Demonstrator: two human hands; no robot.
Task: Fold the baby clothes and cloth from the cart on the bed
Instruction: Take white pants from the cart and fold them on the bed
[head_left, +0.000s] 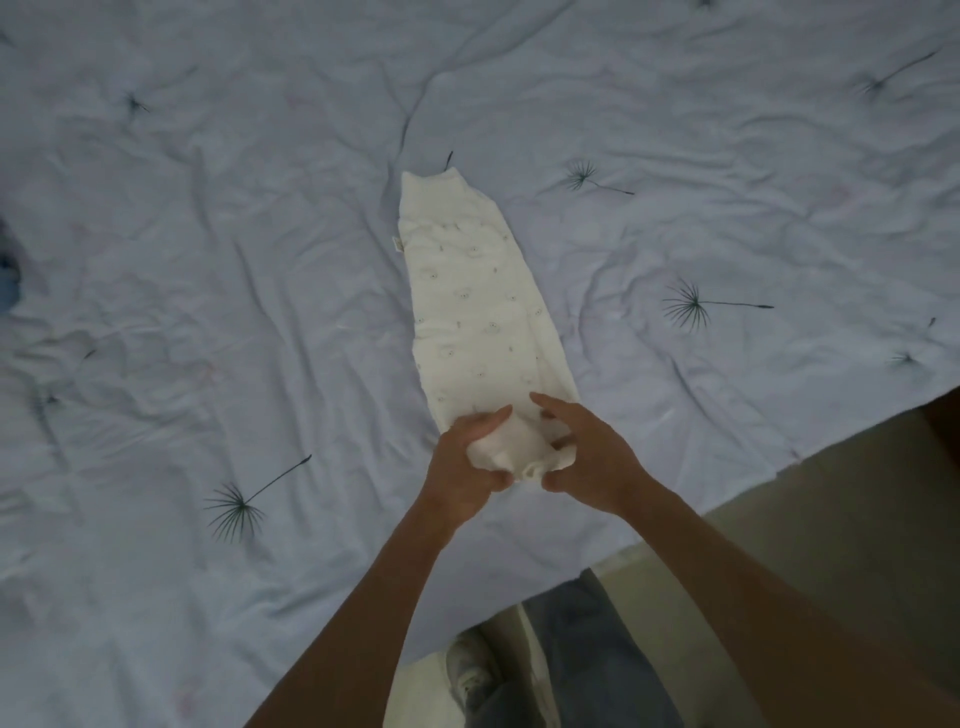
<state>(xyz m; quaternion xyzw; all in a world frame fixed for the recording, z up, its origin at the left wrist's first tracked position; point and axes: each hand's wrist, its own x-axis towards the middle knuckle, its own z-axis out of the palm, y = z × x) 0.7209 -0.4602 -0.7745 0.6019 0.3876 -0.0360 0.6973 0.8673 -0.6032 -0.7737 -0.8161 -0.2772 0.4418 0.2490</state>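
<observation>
A cream baby garment (475, 306) with a faint small print lies lengthwise on the pale blue bedcover (234, 234), folded into a long narrow strip. Its near end is bunched up and lifted off the cover. My left hand (467, 462) grips that bunched end from the left, thumb on top. My right hand (587, 457) holds the same end from the right, index finger stretched forward over the fabric and the other fingers curled under it.
The wrinkled bedcover carries dark dandelion prints. Its edge (779, 470) runs diagonally at the lower right, with floor beyond. A dark blue thing (8, 280) shows at the left frame edge. My jeans and a shoe (470, 670) are visible below.
</observation>
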